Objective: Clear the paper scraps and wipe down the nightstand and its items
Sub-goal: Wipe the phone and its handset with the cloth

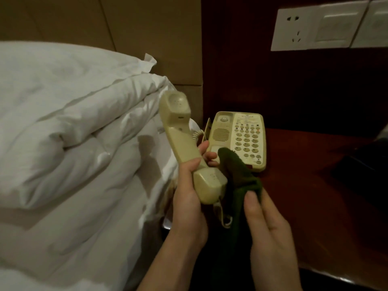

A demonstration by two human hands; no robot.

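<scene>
My left hand (190, 198) grips a cream telephone handset (184, 143) lifted off its cradle and tilted, earpiece up. My right hand (266, 225) holds a dark green cloth (239, 175) just right of the handset's lower end, thumb on top of the cloth. The cloth's tip reaches up over the front left corner of the cream telephone base (245, 139), which sits on the dark red nightstand (315, 185). A coiled cord (197, 135) runs from the base, and more cord hangs below the handset. No paper scraps are visible.
A bed with a white duvet (73, 133) fills the left side, close against the nightstand. A dark flat object (361, 171) lies at the nightstand's right. Wall sockets and switches (315, 26) sit on the dark panel behind.
</scene>
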